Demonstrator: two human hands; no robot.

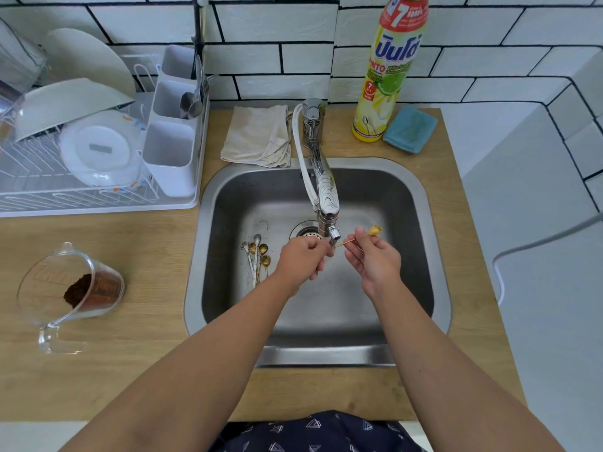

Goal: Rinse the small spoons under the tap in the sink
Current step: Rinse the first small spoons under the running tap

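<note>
My right hand [373, 261] pinches a small gold spoon [374, 230] by its thin handle, bowl up and to the right, just beside the tap's nozzle [333, 232]. My left hand [303, 257] is curled under the nozzle, its fingertips near the free end of the spoon's handle; whether it holds anything is hidden. Several more small spoons [257, 256], gold and silver, lie in a bunch on the bottom of the steel sink [421, 256], left of the drain [306, 230]. No water stream shows.
A dish rack [98, 197] with plates and a cutlery caddy stands left of the sink. A folded cloth [257, 135], a detergent bottle [388, 70] and a blue sponge [410, 129] sit behind it. A glass jug [70, 288] with brown powder stands on the counter at left.
</note>
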